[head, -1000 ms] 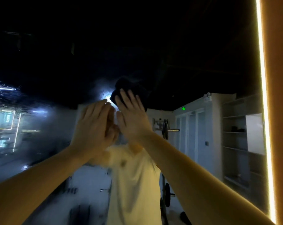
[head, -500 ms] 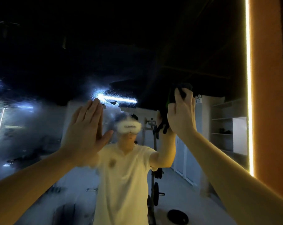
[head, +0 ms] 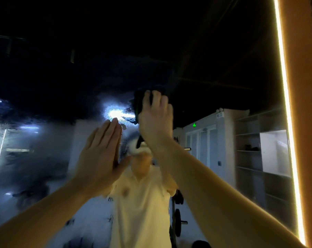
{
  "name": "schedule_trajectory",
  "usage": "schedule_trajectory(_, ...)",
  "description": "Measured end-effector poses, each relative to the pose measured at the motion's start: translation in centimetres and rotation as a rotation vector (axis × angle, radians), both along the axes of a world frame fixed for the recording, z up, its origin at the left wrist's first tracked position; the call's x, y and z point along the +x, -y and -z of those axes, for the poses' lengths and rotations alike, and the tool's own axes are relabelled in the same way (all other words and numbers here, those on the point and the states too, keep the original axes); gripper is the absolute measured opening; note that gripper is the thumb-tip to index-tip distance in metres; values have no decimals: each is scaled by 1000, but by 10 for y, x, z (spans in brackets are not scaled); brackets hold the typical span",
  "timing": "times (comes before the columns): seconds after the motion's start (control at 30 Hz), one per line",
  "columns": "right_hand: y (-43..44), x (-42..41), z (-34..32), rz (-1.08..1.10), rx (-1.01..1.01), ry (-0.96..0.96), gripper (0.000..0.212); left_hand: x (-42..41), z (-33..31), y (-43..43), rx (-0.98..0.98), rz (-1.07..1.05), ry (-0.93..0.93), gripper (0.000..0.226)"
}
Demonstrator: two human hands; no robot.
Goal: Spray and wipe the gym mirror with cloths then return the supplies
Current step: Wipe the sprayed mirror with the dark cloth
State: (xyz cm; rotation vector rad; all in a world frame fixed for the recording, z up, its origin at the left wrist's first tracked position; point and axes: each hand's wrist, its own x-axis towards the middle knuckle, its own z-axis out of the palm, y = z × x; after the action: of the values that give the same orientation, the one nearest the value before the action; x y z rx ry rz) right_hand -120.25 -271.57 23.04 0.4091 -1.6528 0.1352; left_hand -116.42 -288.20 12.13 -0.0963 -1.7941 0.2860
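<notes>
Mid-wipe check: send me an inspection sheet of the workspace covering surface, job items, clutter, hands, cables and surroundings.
Surface: mirror hazy and streaked with spray on its left part, clearer toward the right.
Job's things: dark cloth pressed high on the glass; no other supplies in view.
Clutter: nothing seen.
Hands: right hand grips the dark cloth; left hand flat against the glass, fingers straight.
Cables: nothing seen.
Surroundings: lit LED strip along the mirror's right edge; reflected shelving, green sign, weight plate.
</notes>
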Motion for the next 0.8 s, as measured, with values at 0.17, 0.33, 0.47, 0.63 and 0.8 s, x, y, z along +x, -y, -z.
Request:
schedule_trajectory(0.17, 28, 9, 11, -100, 300, -38, 71, 0, 3, 5, -18, -43, 80, 91)
schedule_trajectory(0.33, -76, -19, 7, 59, 13, 39, 75, -3, 7, 5, -15, -1, 31, 91)
schedule_trajectory(0.47, -157, -31, 31, 186, -183, 169, 73, -5, 8, 2, -4, -8, 16, 90)
schedule_trajectory(0.63, -140, -28, 59, 186, -193, 197, 74, -4, 5, -1, -4, -26, 18, 92)
schedule_trajectory(0.8, -63, -11, 70, 105, -31, 199, 78, 13, 15, 0, 5, 0, -18, 85)
